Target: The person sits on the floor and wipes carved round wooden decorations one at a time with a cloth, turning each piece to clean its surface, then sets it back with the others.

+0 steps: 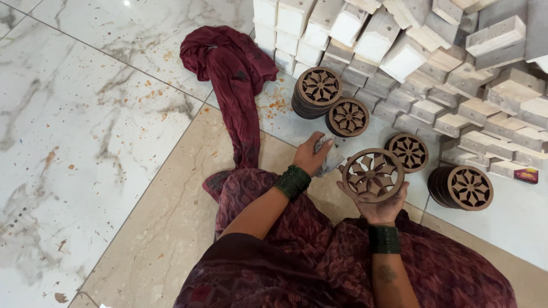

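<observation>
The person sits on the floor (114, 142) with both hands out in front. The right hand (378, 204) holds one round wooden disc (373, 174) from below, face up, with the fingers (399, 193) curled around its near edge. The disc is brown and has a flower shape cut through it. The left hand (311, 155) is closed around a small grey cloth (330, 159), just to the left of the disc. Each wrist wears a dark green bangle, two in all.

On the floor beyond the hands I count four more spots with the same flower discs. Far and to the left is a thick stack of discs (315, 91). Next to it, a bit nearer, is a second stack (347, 117). A third disc (407, 152) leans just behind the one being held; I cannot tell if it is one disc or a few. To the right stands another stack (461, 187).

Behind them, far and to the right, is a big pile of pale wooden blocks (434, 68), too many to count. A small red thing (526, 174) lies at the right edge by the blocks. One long dark red cloth (234, 74) lies across the floor on the left of the stacks. Small orange crumbs are scattered on the floor around it.
</observation>
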Action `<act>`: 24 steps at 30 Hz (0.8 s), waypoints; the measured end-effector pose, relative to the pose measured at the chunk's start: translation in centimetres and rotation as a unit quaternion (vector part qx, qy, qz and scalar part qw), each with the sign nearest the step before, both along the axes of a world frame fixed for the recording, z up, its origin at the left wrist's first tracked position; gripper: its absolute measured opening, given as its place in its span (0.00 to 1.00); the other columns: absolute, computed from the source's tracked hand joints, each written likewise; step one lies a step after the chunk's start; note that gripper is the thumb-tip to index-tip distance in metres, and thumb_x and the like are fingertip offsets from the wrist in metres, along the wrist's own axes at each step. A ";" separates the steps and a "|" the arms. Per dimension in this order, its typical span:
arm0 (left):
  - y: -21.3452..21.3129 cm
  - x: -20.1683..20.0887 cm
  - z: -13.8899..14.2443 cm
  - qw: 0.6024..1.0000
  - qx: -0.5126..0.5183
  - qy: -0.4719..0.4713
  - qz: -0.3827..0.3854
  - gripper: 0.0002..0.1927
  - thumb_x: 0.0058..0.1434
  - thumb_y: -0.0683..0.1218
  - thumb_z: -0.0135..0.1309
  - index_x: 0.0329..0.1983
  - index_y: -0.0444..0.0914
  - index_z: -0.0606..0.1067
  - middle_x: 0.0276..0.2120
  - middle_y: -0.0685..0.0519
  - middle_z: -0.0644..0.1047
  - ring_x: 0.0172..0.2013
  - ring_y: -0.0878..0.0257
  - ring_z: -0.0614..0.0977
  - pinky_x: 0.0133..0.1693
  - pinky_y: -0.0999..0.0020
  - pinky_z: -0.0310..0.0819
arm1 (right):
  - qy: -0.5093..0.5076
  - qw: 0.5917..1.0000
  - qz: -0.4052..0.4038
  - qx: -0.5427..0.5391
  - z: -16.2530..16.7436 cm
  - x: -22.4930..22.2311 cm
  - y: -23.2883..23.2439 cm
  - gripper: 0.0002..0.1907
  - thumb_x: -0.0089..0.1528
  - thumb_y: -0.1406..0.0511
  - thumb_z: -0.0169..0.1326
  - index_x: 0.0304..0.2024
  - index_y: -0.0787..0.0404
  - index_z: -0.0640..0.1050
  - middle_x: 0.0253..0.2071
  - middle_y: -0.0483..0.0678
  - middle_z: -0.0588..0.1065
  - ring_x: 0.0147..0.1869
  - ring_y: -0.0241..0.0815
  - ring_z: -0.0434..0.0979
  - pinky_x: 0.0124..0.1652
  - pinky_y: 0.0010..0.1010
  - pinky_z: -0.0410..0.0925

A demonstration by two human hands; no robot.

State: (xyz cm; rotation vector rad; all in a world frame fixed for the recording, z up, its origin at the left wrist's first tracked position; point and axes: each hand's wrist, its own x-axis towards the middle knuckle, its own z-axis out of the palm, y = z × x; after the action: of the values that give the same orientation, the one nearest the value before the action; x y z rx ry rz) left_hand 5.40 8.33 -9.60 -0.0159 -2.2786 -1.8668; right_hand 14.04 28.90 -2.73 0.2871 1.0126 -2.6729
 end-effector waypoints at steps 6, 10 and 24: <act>-0.1 0.2 0.1 0.999 -0.013 -0.019 -0.037 0.27 0.68 0.61 0.55 0.57 0.35 0.73 0.33 0.39 0.80 0.33 0.49 0.84 0.38 0.57 0.77 | 0.024 0.999 0.016 0.018 -0.3 0.0 -0.3 0.64 0.48 0.29 0.55 0.77 0.49 0.51 0.76 0.53 0.53 0.79 0.65 0.51 0.65 0.74 0.48; 0.0 0.2 -0.1 0.995 -0.029 -0.057 -0.075 0.31 0.65 0.63 0.55 0.60 0.36 0.73 0.41 0.39 0.81 0.40 0.49 0.85 0.44 0.57 0.78 | 0.044 0.998 0.037 0.004 -1.1 -0.2 -0.3 0.60 0.52 0.30 0.53 0.76 0.52 0.54 0.75 0.55 0.56 0.77 0.66 0.54 0.66 0.75 0.48; -0.4 -0.5 -1.0 0.982 -0.020 -0.105 -0.157 0.39 0.58 0.64 0.62 0.64 0.34 0.73 0.54 0.40 0.79 0.54 0.51 0.81 0.55 0.59 0.74 | -0.011 0.997 0.069 0.043 -3.5 -0.9 1.8 0.44 0.64 0.39 0.46 0.73 0.59 0.61 0.71 0.56 0.64 0.73 0.62 0.62 0.67 0.66 0.57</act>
State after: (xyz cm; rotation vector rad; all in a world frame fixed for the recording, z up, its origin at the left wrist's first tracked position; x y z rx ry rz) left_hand 4.93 7.96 -10.58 -0.2049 -2.5837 -2.0587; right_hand 13.19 30.67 -6.22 0.2546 1.1017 -2.5023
